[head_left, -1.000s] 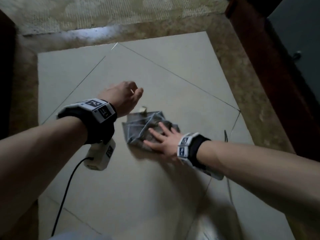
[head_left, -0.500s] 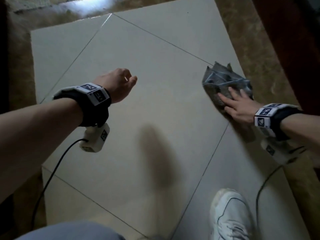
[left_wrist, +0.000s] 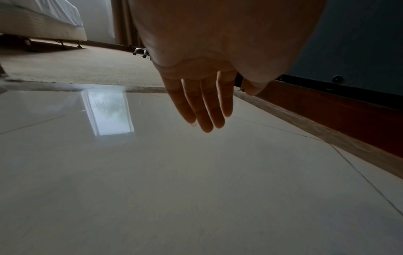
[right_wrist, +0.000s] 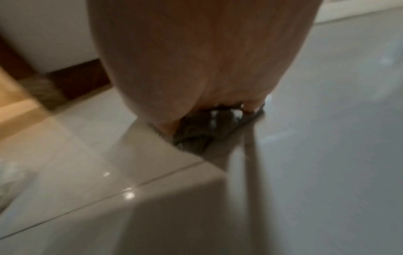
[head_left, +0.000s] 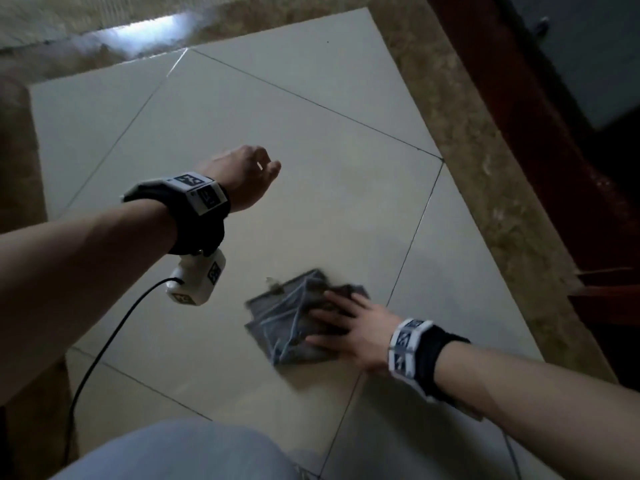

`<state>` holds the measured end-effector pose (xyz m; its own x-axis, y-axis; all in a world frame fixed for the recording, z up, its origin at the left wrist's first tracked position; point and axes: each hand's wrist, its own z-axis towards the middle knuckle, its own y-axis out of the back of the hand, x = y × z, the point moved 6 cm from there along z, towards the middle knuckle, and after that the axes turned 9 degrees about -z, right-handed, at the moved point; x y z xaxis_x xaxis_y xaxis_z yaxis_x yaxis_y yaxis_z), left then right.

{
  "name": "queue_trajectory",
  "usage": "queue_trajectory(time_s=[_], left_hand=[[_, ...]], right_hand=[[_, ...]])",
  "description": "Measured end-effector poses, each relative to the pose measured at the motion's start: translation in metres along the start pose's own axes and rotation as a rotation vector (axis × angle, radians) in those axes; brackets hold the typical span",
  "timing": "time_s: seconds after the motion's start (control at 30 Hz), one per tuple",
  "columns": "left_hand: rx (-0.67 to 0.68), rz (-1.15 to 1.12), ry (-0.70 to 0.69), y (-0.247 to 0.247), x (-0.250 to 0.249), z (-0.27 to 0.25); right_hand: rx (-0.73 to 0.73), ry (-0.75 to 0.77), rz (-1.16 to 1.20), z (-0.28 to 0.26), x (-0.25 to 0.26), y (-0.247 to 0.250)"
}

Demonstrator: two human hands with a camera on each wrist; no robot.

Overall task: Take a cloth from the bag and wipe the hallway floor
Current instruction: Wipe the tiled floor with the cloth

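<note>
A crumpled grey cloth (head_left: 287,320) lies on the pale tiled hallway floor (head_left: 277,140). My right hand (head_left: 349,323) presses flat on the cloth's right side, fingers straight and spread. In the right wrist view the cloth (right_wrist: 196,131) shows as a dark blurred bundle under the palm. My left hand (head_left: 246,174) hovers above the floor to the upper left of the cloth and holds nothing. In the left wrist view its fingers (left_wrist: 205,110) hang straight and relaxed over bare tile. No bag is in view.
A brown mottled border (head_left: 485,168) frames the tiles, with a dark red wooden baseboard (head_left: 540,140) along the right. Carpet (left_wrist: 82,67) and a bed (left_wrist: 41,25) lie beyond the tiles. My knee (head_left: 180,452) is at the bottom, and a black cable (head_left: 114,334) trails from the left wrist.
My right hand has slid the cloth from the right edge of the tiles back toward the left and nearer to me. The left hand stays hovering, open.
</note>
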<state>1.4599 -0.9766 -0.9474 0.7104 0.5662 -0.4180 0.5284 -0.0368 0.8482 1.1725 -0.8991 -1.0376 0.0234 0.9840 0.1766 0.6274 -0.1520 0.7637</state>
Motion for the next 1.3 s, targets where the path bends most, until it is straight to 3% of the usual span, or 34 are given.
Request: queue_trajectory(time_s=[0.07, 0.17, 0.27, 0.53, 0.77, 1.0, 1.3], left_hand=[[-0.004, 0.009, 0.015, -0.001, -0.001, -0.009], [-0.015, 0.012, 0.064, -0.005, -0.004, -0.025], [-0.001, 0.029, 0.090, -0.013, -0.003, -0.039], [0.030, -0.033, 0.159, -0.033, -0.002, -0.080], [0.032, -0.126, 0.227, -0.080, 0.009, -0.113], [0.038, -0.161, 0.241, -0.107, 0.006, -0.154], [-0.076, -0.186, 0.291, -0.089, 0.013, -0.209]], right_hand=[[-0.025, -0.174, 0.021, -0.011, -0.041, -0.002], [0.054, -0.426, 0.091, -0.047, -0.098, -0.013], [0.076, -0.512, 0.182, -0.066, -0.128, -0.017], [0.029, -0.494, 0.230, -0.067, -0.132, -0.024], [-0.064, -0.493, 0.198, -0.068, -0.133, -0.034], [0.088, -0.403, 0.177, -0.063, -0.140, -0.012], [0.166, -0.377, 0.072, -0.063, -0.124, -0.019]])
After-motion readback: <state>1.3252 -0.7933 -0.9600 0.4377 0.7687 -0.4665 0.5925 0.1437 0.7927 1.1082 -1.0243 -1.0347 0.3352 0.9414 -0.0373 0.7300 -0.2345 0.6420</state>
